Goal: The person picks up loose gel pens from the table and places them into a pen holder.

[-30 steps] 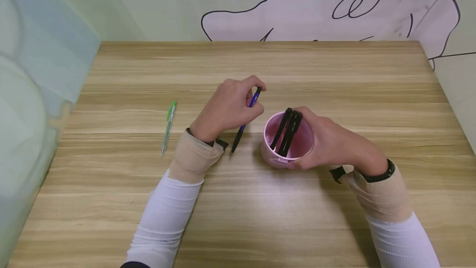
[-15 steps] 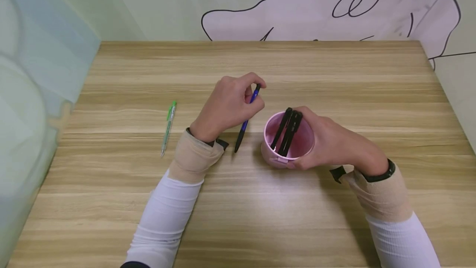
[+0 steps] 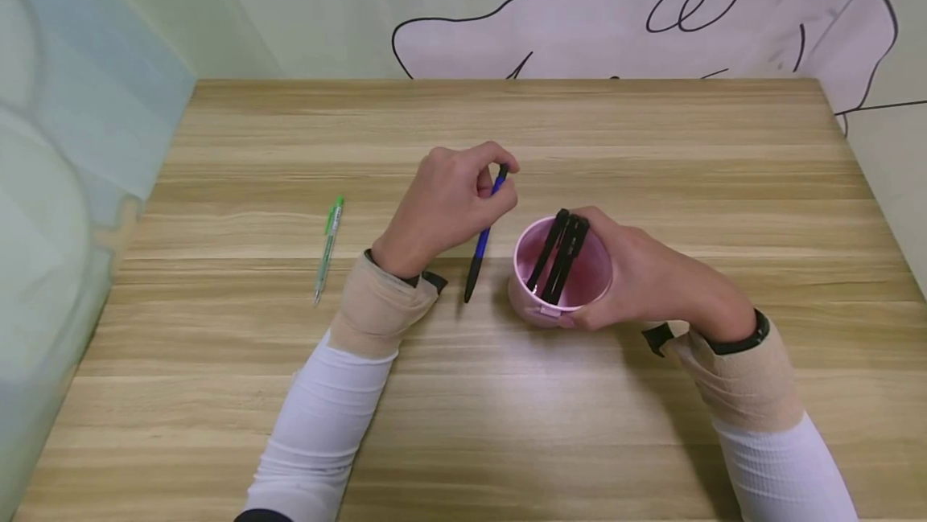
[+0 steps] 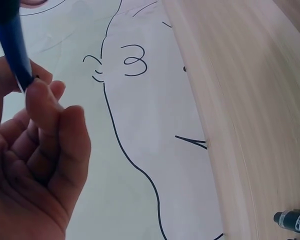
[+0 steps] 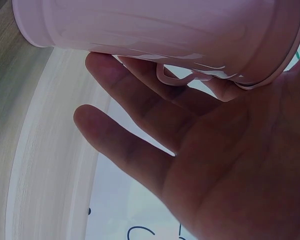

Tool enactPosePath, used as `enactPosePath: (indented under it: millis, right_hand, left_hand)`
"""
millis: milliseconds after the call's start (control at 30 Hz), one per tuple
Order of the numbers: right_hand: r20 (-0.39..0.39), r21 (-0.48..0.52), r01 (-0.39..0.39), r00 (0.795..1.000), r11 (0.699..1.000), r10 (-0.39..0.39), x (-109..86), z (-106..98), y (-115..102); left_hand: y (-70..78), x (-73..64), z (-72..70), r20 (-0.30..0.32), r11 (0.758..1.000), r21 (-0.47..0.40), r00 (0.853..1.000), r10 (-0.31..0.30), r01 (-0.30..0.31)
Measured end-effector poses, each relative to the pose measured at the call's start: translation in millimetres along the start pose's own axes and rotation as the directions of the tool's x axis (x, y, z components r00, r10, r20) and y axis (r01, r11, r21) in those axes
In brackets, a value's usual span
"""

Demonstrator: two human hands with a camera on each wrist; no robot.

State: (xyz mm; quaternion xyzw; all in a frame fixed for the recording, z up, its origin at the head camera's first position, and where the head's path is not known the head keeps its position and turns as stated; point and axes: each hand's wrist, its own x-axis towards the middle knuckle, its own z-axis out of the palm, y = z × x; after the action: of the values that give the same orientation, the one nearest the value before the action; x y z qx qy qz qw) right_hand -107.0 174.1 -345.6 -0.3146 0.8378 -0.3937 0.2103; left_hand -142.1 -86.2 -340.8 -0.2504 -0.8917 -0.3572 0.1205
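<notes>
Between thumb and fingertips, my left hand (image 3: 449, 204) pinches a blue and black pen (image 3: 483, 242) near its upper end, and the black end slants down toward the table. The left wrist view shows the blue barrel (image 4: 16, 50) of the pen close up at the fingers. My right hand (image 3: 644, 277) grips a pink cup (image 3: 523, 307) from the right side, thumb at the front and fingers behind. Several black pens (image 3: 561, 261) lean inside the cup. A small loop (image 5: 175, 79) sticks out from the cup's wall in the right wrist view, where two fingers stand off it.
A green clear-barreled pen (image 3: 329, 252) lies on the wooden table (image 3: 463, 441), left of my left hand. Behind the table's far edge rises a wall (image 3: 304, 31) with a line drawing. The end of a dark pen (image 4: 294, 221) shows at the left wrist view's edge.
The lower end of the blue and black pen has swung a little to the right, toward the cup. My left hand has shifted very slightly; the right hand and cup stay put.
</notes>
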Motion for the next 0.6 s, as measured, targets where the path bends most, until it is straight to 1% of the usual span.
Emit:
enactPosePath:
  millis: [167,333,600]
  right_hand:
    - [0.002,0.002,0.002,1.000,1.000,-0.002,-0.2,-0.1,0.0]
    - [0.007,0.011,0.002,1.000,1.000,-0.002,-0.4,-0.6,0.4]
    - [0.000,0.011,0.008,1.000,1.000,-0.008,-0.1,-0.5,0.6]
  left_hand:
    - [1.7,0.8,0.9,-0.022,0.999,-0.046,1.000,-0.006,0.005]
    - [3.1,1.5,2.4,-0.026,0.995,-0.098,0.999,-0.025,0.023]
    - [4.0,1.5,3.5,-0.022,0.991,-0.126,0.998,-0.056,0.053]
